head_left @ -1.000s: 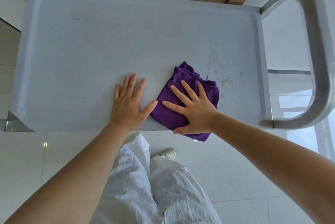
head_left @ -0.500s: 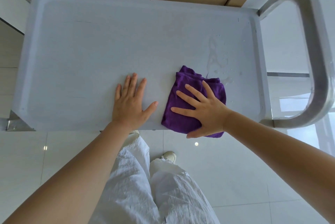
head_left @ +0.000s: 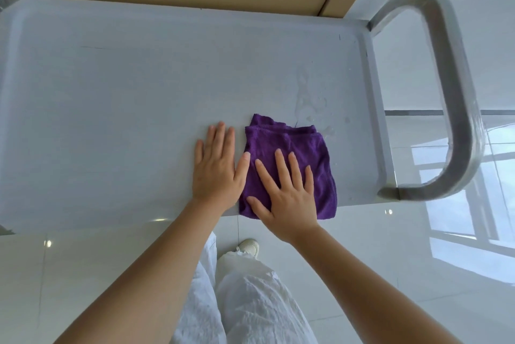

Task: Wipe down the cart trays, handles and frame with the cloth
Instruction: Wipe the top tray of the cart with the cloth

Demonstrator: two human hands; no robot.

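The grey cart tray (head_left: 125,98) is filling most of the view, with the metal handle (head_left: 457,98) looping off its right end. The folded purple cloth (head_left: 295,148) is lying near the tray's near edge, just below a wet patch (head_left: 309,101). The right hand (head_left: 287,193) is pressing flat on the cloth, fingers spread wide. The left hand (head_left: 216,168) is resting flat on the tray, fingers straight, thumb touching the cloth.

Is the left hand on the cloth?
No, the left hand lies flat on the bare tray beside the purple cloth; only the right hand presses it.
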